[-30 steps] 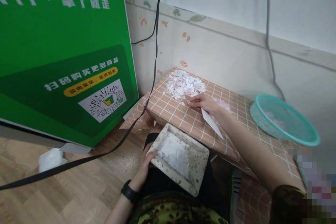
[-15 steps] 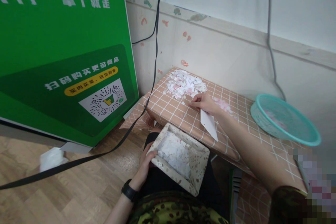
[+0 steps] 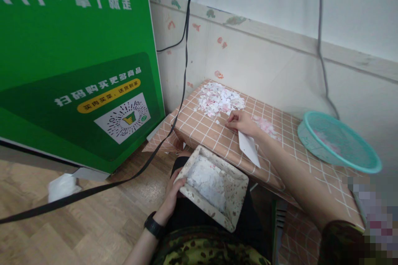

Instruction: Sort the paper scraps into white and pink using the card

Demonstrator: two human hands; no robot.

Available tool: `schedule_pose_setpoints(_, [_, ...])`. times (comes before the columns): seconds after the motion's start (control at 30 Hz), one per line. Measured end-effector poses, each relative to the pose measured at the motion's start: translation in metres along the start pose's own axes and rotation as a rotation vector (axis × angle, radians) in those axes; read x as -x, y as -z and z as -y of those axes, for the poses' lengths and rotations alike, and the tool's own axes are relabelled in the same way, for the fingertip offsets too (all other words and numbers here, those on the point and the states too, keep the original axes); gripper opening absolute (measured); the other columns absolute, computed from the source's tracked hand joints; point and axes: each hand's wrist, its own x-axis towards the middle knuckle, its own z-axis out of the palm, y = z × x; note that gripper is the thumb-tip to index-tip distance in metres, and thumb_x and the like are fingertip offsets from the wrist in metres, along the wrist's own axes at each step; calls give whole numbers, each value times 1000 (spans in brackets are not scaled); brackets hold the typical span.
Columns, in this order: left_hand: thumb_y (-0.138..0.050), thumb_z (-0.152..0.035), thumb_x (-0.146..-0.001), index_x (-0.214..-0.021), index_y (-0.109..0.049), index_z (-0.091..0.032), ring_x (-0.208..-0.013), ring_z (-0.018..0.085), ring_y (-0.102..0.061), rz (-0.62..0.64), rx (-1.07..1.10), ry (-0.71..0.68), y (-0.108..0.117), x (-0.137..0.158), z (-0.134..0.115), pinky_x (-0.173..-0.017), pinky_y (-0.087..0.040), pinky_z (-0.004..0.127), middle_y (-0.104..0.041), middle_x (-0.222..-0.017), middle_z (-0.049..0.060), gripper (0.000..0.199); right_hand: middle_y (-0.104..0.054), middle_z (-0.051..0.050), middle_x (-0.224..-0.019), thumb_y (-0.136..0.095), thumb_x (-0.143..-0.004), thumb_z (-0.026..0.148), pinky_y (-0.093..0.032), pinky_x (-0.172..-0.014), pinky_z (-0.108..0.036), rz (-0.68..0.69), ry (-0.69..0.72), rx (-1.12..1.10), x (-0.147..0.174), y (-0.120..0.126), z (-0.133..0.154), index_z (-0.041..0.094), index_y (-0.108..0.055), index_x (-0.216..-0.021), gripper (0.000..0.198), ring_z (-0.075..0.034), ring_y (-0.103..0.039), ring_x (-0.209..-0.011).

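Note:
My left hand (image 3: 172, 190) grips the left edge of a speckled, shallow rectangular tray (image 3: 238, 194) that rests tilted on my lap. White paper scraps (image 3: 207, 182) lie inside it. Over the table, my right hand (image 3: 241, 123) is closed, with a white card (image 3: 248, 149) held under the palm and sticking out toward the table's front edge. Its fingertips are pinched together close to the tabletop; whether a scrap is between them is too small to tell. Just beyond is a heap of white and pink paper scraps (image 3: 219, 98). A smaller pinkish pile (image 3: 265, 126) sits partly behind my right wrist.
A brown checked cloth covers the table (image 3: 214, 136), which stands against the wall. At its right is a turquoise plastic basket (image 3: 338, 143) with pinkish bits inside. A large green cabinet (image 3: 77, 49) stands left, and a black strap (image 3: 149, 159) hangs across in front of it.
Almost nothing differs. The whole view has shifted very slightly; both hands, the tray and the card keep their places.

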Motion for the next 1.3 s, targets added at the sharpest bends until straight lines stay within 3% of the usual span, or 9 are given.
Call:
schedule_pose_setpoints(0.13, [-67, -42, -78, -119, -67, -18, -98, 32, -64, -9, 0, -7, 0, 0, -1, -79, -51, 37, -71, -111, 9, 47, -63, 3, -59, -81, -59, 32, -36, -46, -24, 43, -78, -143, 0, 3, -1, 20, -58, -77, 32, -11, -50, -47])
schedule_pose_setpoints(0.3, [-67, -43, -79, -121, -67, -19, -98, 30, -64, -9, 5, -6, -1, 2, -2, -80, -51, 36, -72, -112, 8, 48, -74, -5, -72, -86, -57, 33, -39, -44, -24, 53, -158, -206, -1, 8, -6, 15, -72, -94, 43, -11, -53, -47])
schedule_pose_setpoints(0.67, [-65, -41, -82, -123, -65, -18, -102, 31, -63, 21, -7, -4, 0, 1, -1, -82, -50, 36, -70, -117, 9, 47, -74, -5, -70, -87, -61, 42, -34, -40, -24, 33, -115, -225, -5, 12, -20, 18, -79, -89, 37, -9, -46, -43])
schedule_pose_setpoints(0.93, [-63, -42, -84, -123, -65, -19, -92, 27, -62, 42, -18, -24, 1, 1, 3, -76, -50, 33, -69, -107, 6, 45, -76, -9, -71, -90, -55, 37, -46, -47, -25, -20, -133, -267, -3, 10, -13, 17, -72, -72, 32, -18, -67, -60])
schedule_pose_setpoints(1.17, [-65, -43, -82, -122, -66, -19, -96, 29, -61, 17, -30, -34, 1, 0, 3, -78, -49, 33, -70, -110, 7, 46, -73, -5, -64, -89, -58, 40, -34, -40, -21, -20, -125, -304, 1, 7, -6, 18, -67, -79, 37, -13, -61, -49])
schedule_pose_setpoints(1.3, [-65, -43, -81, -120, -67, -19, -97, 29, -61, 13, -35, -48, 2, -1, 4, -80, -48, 34, -70, -109, 7, 46, -73, -5, -66, -93, -51, 42, -50, -52, -27, -7, -116, -302, 1, 6, -6, 19, -64, -69, 41, -18, -68, -60])
